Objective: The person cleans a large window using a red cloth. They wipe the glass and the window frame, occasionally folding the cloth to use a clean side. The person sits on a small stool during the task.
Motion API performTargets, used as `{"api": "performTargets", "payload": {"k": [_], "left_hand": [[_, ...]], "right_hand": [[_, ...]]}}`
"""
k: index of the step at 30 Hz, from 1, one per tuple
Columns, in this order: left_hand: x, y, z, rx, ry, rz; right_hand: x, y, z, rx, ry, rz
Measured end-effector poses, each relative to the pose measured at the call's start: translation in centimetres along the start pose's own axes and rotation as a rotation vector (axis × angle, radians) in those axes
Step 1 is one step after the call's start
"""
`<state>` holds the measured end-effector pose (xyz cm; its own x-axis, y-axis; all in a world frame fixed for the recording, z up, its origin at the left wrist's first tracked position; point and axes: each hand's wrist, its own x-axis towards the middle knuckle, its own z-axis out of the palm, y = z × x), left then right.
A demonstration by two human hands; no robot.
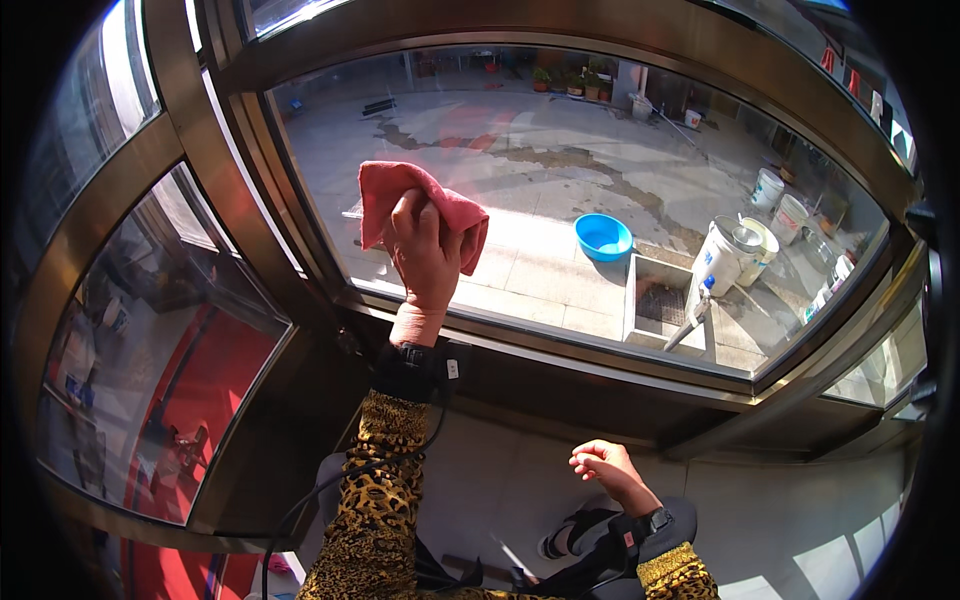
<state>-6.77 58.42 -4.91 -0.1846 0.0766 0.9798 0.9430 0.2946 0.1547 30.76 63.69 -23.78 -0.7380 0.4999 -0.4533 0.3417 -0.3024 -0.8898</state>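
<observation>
My left hand (422, 251) presses a folded red cloth (390, 191) against the lower left part of a large window pane (525, 187). Its fingers are bent over the cloth, and part of the cloth hangs to the right of them. My right hand (606, 466) is lower down, below the window frame (585, 352) and away from the glass. Its fingers are curled loosely, and I see nothing in them. Both wrists wear dark bands, and a black cable runs along the left sleeve.
Beyond the glass are a blue basin (603, 238), white buckets (721, 255), a low basin with a tap (660, 300) and potted plants (574, 84). At left, a glazed metal-framed panel (172, 300) shows red carpet. Pale floor tiles (750, 510) lie below.
</observation>
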Motion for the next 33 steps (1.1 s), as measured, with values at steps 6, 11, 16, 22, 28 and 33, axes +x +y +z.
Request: {"api": "performTargets", "payload": {"k": [6, 11, 16, 22, 28, 33], "left_hand": [[1.2, 0.9, 2.2, -0.333, 0.049, -0.161], [2.2, 5.1, 5.1, -0.170, 0.107, -0.111], [4.3, 11.5, 5.8, -0.057, -0.068, 0.208], [9.4, 10.5, 5.8, -0.190, -0.043, 0.725], [11.3, 0.0, 2.5, 0.094, 0.007, 0.315], [10.3, -10.8, 2.3, 0.103, 0.152, 0.019]], "right_hand": [[-0.8, 0.5, -0.5, 0.067, -0.017, 0.019], [-1.3, 1.0, -1.1, 0.089, -0.025, 0.054], [-1.1, 0.6, -0.9, 0.027, 0.065, 0.009], [0.1, -0.4, 1.1, 0.010, 0.013, -0.009], [1.9, -1.1, 3.8, -0.032, -0.068, 0.011], [2.6, -0.4, 4.5, -0.062, -0.177, 0.070]]}}
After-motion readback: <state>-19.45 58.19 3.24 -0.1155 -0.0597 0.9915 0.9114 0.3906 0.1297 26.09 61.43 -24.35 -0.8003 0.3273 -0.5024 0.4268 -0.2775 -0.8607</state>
